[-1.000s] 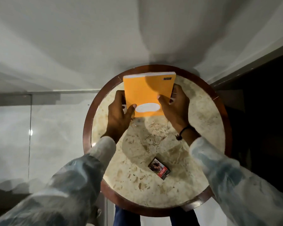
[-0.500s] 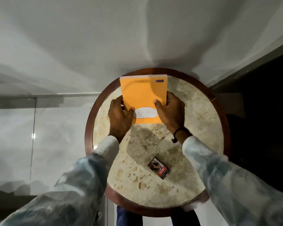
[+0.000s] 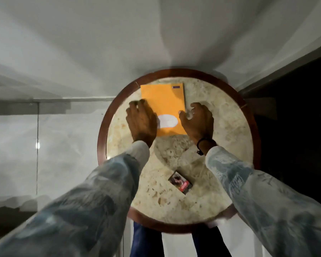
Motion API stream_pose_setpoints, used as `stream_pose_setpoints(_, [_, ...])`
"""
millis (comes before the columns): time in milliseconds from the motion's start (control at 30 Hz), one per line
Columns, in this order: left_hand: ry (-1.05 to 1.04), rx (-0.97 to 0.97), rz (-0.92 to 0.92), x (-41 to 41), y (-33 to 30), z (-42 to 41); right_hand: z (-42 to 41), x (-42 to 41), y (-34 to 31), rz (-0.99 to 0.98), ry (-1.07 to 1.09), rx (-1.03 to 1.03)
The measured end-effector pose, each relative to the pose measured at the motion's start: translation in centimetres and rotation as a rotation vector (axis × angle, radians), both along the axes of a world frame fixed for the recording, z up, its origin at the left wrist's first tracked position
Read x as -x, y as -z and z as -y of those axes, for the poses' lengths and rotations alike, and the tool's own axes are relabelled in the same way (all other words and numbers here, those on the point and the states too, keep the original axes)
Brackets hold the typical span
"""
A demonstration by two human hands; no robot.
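Observation:
An orange notebook (image 3: 165, 101) with a white oval label lies flat on the far part of a round marble-topped table (image 3: 220, 127). My left hand (image 3: 141, 121) rests on the notebook's left edge with the fingers spread and fairly straight. My right hand (image 3: 198, 121) sits beside the right edge, its fingers loosely bent over the tabletop and its thumb touching the cover's edge. Neither hand grips the notebook.
A small dark and red box (image 3: 180, 184) lies on the near part of the tabletop. A brown wooden rim (image 3: 102, 138) rings the table. A white wall stands behind, a glass panel is at left, and a dark area lies at right.
The notebook was held upright and tilted between both hands; now it lies flat on the table. Both hands have let go, and the left now lies on the cover.

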State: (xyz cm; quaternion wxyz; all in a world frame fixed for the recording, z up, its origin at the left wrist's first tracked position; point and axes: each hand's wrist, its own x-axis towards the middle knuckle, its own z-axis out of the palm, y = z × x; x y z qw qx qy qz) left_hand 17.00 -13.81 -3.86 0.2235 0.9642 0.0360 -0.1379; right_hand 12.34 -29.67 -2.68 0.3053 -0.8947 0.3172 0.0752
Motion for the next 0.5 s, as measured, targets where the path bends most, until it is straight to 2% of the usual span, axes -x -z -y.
stream_pose_setpoints(100, [0.332,-0.028,0.024,0.3,0.0,1.7,0.0,6.3,-1.4,0.052,-0.243,0.072])
stream_pose_setpoints(167, [0.488,-0.064,-0.068,0.4,0.8,3.1,-0.5,11.1,-2.0,-0.08,-0.433,0.076])
stream_pose_setpoints(300, [0.557,-0.157,-0.12,0.4,3.1,2.7,-2.5,16.9,-1.0,-0.269,-0.703,0.047])
stream_pose_setpoints(433, [0.564,-0.187,-0.122,0.4,4.2,3.3,-2.4,17.9,0.2,-0.261,-0.711,0.034])
stream_pose_setpoints(500, [0.57,-0.188,-0.135,0.3,4.1,3.3,-1.8,17.2,0.3,-0.206,-0.567,0.003])
